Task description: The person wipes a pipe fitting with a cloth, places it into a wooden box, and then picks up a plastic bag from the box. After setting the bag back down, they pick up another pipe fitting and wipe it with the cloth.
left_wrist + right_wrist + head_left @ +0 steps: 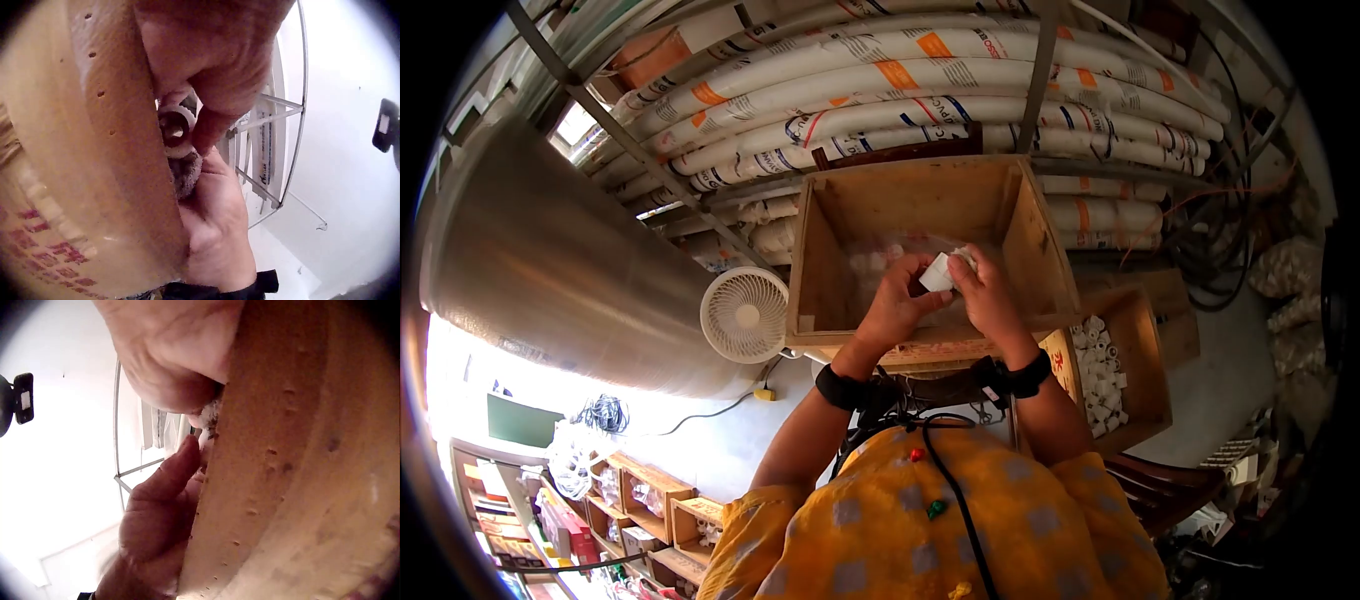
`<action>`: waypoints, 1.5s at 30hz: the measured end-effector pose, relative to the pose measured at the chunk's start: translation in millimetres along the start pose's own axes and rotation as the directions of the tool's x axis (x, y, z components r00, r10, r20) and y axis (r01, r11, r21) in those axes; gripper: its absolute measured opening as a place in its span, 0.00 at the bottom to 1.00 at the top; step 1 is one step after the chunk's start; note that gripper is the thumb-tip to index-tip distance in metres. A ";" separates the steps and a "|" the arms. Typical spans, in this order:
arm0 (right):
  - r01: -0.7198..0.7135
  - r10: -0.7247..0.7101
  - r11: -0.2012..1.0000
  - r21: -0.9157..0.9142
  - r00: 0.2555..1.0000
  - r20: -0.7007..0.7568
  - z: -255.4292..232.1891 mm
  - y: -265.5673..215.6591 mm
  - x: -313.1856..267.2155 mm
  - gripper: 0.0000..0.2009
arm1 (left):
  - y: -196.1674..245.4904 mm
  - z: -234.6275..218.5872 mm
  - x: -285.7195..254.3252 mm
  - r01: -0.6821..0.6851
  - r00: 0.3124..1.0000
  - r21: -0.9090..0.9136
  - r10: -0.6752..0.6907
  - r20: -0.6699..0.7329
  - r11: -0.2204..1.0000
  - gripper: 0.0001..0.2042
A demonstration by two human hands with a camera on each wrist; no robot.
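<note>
Pinches a white fitting (936, 275) between thumb and fingers of the left hand (892, 303), and grips a grey, fuzzy wad (185, 176) in the right hand (992, 297), tucked close against it. Holds both hands together, with the fitting just over the lidless wooden box (900, 198), probably to steady one piece against the other and catch anything dropped. Looks hard and smooth, like plastic, on the fitting, with a round, thick-rimmed mouth in the left wrist view; cannot tell cloth from loose fibre in the wad. Shows crumpled clear film (920, 243) on the box floor, beside pale pieces (875, 262) too blurred to name. Shows worn, dented planks on the box, set right before the body, likely for easy reach. To the right, has a second box (1152, 372) with heaped white tubular fittings (1098, 372); to the left, a round, slatted fan (735, 298). Farther out, has long wrapped pipes (960, 75) lying lengthwise along a thin metal rack (1041, 80), likely to save floor room.
</note>
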State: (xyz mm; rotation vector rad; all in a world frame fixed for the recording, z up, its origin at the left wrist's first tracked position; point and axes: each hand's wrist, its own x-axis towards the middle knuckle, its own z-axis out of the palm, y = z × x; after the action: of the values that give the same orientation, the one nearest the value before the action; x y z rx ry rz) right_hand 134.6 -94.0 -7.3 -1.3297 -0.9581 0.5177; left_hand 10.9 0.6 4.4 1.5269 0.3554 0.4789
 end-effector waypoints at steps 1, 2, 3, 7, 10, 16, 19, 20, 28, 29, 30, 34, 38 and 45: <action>-0.007 0.007 1.000 0.004 1.000 -0.029 -0.6 2.1 -0.1 0.17 | 1.2 -1.4 0.1 0.015 0.998 -0.041 -0.013 0.059 0.999 0.22; -0.014 0.014 1.000 0.008 0.998 -0.059 -1.4 5.2 -0.4 0.18 | 3.5 -2.3 -0.2 0.046 0.996 -0.061 -0.041 0.085 0.997 0.21; -0.022 0.023 1.000 0.013 0.996 -0.089 -1.5 5.3 -0.9 0.18 | 5.7 -2.3 -0.7 0.079 0.991 -0.081 -0.069 0.112 0.994 0.21; -0.074 0.075 0.997 0.015 0.991 -0.112 -2.3 -13.5 -4.5 0.19 | 7.0 -2.7 1.3 0.124 0.983 -0.111 -0.106 0.152 0.986 0.20; -0.060 0.061 0.998 0.010 0.990 -0.125 -0.7 -18.4 -3.3 0.19 | 7.3 -1.4 0.0 0.112 0.993 -0.057 -0.109 0.046 0.992 0.19; -0.027 0.028 0.997 -0.072 1.000 0.010 3.9 0.9 0.1 0.19 | -1.6 0.4 0.1 0.014 0.999 0.069 -0.011 -0.044 0.998 0.19; -0.067 0.067 0.997 -0.030 0.998 0.010 2.0 3.3 2.5 0.19 | -4.4 -0.8 0.1 0.027 0.999 0.065 -0.024 -0.035 0.998 0.20; -0.078 0.079 0.997 -0.024 0.997 0.010 0.4 0.5 2.8 0.19 | -6.0 -1.2 0.5 0.027 0.999 0.035 -0.026 -0.026 0.999 0.21; -0.044 0.045 0.999 0.017 0.994 -0.096 -0.7 -2.0 0.5 0.18 | 2.2 -2.1 0.9 0.131 0.990 -0.152 -0.122 0.064 0.980 0.22; -0.050 0.051 0.999 0.017 0.992 -0.113 0.9 -4.2 0.4 0.18 | 1.1 -2.2 0.1 0.115 0.993 -0.148 -0.108 0.055 0.982 0.22; -0.056 0.057 0.998 0.015 0.990 -0.131 1.2 -5.2 -0.1 0.17 | 0.8 -1.4 -0.7 0.096 0.995 -0.113 -0.096 0.013 0.989 0.21; -0.014 0.014 1.000 -0.012 0.999 -0.048 -0.9 -5.8 -1.3 0.16 | -2.6 -0.3 0.0 0.027 0.998 -0.034 -0.029 -0.051 0.999 0.21; 0.053 -0.051 0.993 -0.104 0.998 0.024 2.6 1.4 0.2 0.16 | -11.3 -3.9 0.8 -0.040 0.998 0.145 0.048 -0.051 0.989 0.23; 0.049 -0.058 0.995 -0.091 0.993 -0.099 0.8 7.3 0.3 0.18 | 3.9 1.4 -0.8 0.016 0.999 -0.119 -0.011 0.043 0.993 0.22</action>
State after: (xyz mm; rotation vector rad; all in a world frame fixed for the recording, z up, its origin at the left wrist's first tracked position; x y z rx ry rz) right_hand 135.5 -91.8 -14.2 -1.3929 -0.9391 0.3669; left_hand 10.6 -1.1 8.3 1.4157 0.2987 0.4487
